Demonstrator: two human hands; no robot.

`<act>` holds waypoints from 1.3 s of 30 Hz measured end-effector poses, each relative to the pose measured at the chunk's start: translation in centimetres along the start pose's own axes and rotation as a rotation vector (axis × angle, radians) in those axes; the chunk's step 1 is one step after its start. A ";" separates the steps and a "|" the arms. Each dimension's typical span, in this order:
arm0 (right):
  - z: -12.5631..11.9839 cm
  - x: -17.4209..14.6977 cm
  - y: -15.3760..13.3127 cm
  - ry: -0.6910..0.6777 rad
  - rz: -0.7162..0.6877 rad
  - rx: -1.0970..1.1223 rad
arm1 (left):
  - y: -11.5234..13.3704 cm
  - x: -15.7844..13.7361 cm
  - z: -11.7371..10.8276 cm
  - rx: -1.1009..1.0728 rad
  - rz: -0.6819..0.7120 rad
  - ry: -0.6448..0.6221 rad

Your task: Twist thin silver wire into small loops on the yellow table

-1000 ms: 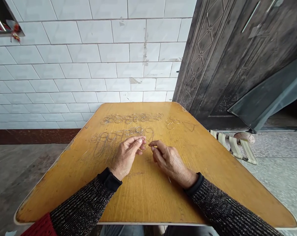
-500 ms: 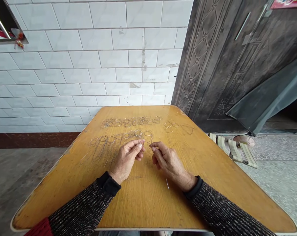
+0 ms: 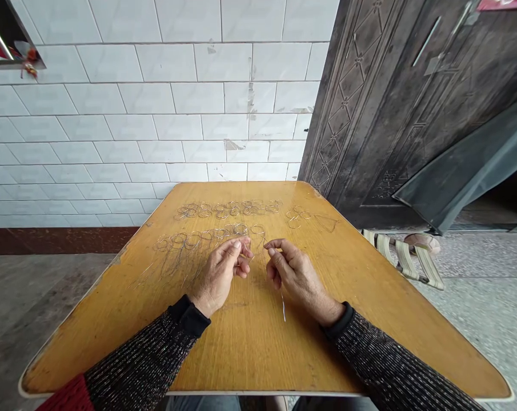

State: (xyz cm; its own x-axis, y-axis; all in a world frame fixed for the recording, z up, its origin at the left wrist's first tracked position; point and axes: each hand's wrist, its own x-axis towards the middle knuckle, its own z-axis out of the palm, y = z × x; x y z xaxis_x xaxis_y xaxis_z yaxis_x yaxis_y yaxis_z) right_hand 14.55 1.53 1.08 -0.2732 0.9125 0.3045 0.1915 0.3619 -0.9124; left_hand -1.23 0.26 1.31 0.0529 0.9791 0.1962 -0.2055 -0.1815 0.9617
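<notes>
Yellow-brown wood forms the bench [image 3: 232, 354], seen from above its near edge, with our two hands raised over its middle, fingertips facing and a narrow gap between them. On the left hand [image 3: 221, 274] we see the grip closed, thumb against forefinger, on a wire [image 3: 283, 308] too fine to trace across the gap. On the right hand [image 3: 299, 277] the grip is likewise closed on the wire, thumb beneath the forefinger; a pale end of it hangs below the palm. Just beyond our fingertips lies the near row [image 3: 192, 241] of looped wires, their loose tails spread toward us and to the left. Farther off, we find the far row [image 3: 232, 209], its loops set close together. To the right of that row, and apart from it, rest a cluster [image 3: 298, 215] of loops and, beside this, a thin strand [image 3: 328, 221]. Dark flecked sleeves [image 3: 133, 359] cover our forearms. Behind the bench stands a white tiled wall [image 3: 176, 97]; at right we note a dark panelled door [image 3: 382, 114] and a grey curtain [image 3: 464, 165].
</notes>
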 end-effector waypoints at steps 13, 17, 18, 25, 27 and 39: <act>-1.1 0.7 -0.4 0.111 0.223 0.446 | 0.1 -0.9 0.9 0.300 -0.118 -0.263; -1.2 0.6 -0.6 0.116 0.242 0.483 | 0.1 -1.0 0.9 0.243 -0.166 -0.241; -1.2 0.6 -0.6 0.122 0.240 0.485 | 0.1 -1.0 0.9 0.212 -0.193 -0.247; -0.9 0.4 -0.8 0.027 0.221 0.565 | -0.1 -1.3 1.3 -0.068 -0.489 -0.426; -0.9 0.3 -0.7 -0.046 0.241 0.611 | -0.3 -1.4 1.5 -0.115 -0.512 -0.426; -0.3 0.1 -1.2 -0.054 0.232 0.729 | -0.4 -1.7 1.9 -0.028 -0.381 -0.472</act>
State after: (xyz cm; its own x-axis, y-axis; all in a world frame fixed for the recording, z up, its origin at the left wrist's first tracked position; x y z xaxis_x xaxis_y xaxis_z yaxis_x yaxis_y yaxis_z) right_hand 14.56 1.21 2.25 -0.3512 0.9323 0.0866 -0.4157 -0.0724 -0.9066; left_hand 0.65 -1.47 0.98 0.5540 0.8276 -0.0908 -0.1126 0.1826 0.9767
